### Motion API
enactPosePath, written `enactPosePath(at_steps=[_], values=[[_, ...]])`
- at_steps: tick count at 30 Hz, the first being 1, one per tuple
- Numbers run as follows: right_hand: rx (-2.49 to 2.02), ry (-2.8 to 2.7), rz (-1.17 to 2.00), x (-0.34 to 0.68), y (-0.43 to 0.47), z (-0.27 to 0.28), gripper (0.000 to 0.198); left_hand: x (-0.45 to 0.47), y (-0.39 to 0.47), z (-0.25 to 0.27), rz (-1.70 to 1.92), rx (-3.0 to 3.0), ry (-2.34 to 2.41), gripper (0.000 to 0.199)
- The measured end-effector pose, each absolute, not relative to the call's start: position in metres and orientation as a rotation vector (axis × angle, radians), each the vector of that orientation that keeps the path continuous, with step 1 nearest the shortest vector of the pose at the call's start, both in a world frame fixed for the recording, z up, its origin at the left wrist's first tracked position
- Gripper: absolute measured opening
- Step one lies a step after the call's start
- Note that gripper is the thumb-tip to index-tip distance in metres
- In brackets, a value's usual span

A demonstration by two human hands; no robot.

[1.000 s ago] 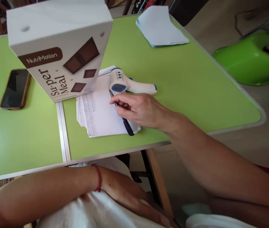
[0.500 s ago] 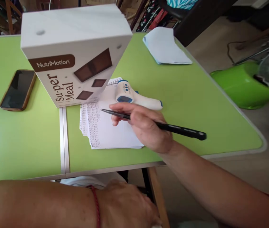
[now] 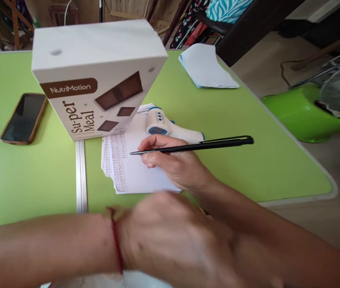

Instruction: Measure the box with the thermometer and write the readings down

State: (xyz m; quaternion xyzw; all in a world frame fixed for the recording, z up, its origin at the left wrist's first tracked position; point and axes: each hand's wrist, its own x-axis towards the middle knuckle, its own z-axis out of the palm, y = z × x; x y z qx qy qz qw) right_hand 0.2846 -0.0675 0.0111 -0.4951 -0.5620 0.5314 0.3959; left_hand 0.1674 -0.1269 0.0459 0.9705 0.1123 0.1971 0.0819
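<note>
In the head view my right hand [image 3: 185,170] pinches a slim black pen [image 3: 218,144], its tip pointing left just by the handwritten column on a stack of white paper [image 3: 143,178]. Whether the tip touches the sheet I cannot tell. Rows of small writing fill the stack's left side. My left hand [image 3: 170,236], with a red cord bracelet [image 3: 116,244] at its wrist, reaches across in front of my right forearm. Motion smears it, and its fingers cannot be made out. Behind my right hand a white and blue infrared thermometer [image 3: 161,123] lies on the paper.
A tall white NutriMotion box [image 3: 98,46] stands at the stack's back left. Further left, a phone [image 3: 24,118] lies on the green table [image 3: 38,176]. Folded paper [image 3: 207,66] rests near the back right edge. Beyond that edge is a green plastic stool or tub [image 3: 296,114].
My left hand has risen from below the table edge and now crosses my right forearm. The pen has tilted to nearly level, its tip a little lower in view. The view has shifted slightly.
</note>
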Motion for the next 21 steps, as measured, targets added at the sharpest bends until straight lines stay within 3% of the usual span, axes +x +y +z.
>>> enactPosePath(at_steps=[3, 7, 10, 14, 21], values=[[-1.255, -1.382, 1.285, 0.281, -0.07, 0.015, 0.006, 0.145, -0.118, 0.041, 1.078, 2.753, 0.41, 0.026], [-1.226, -1.478, 1.136, 0.277, -0.071, 0.005, 0.005, 0.119, -0.125, 0.017, 0.781, 2.969, 0.416, 0.019], [-1.215, -1.555, 0.99, 0.276, -0.072, -0.003, 0.004, 0.108, -0.13, 0.005, 0.646, 3.056, 0.741, 0.043], [-1.238, -1.567, 0.873, 0.275, -0.074, -0.009, 0.002, 0.104, -0.13, 0.002, 0.519, 3.095, 0.994, 0.06], [-1.202, -1.72, 0.605, 0.274, -0.079, -0.019, 0.012, 0.104, -0.133, -0.002, 0.453, 3.103, 1.023, 0.07]])
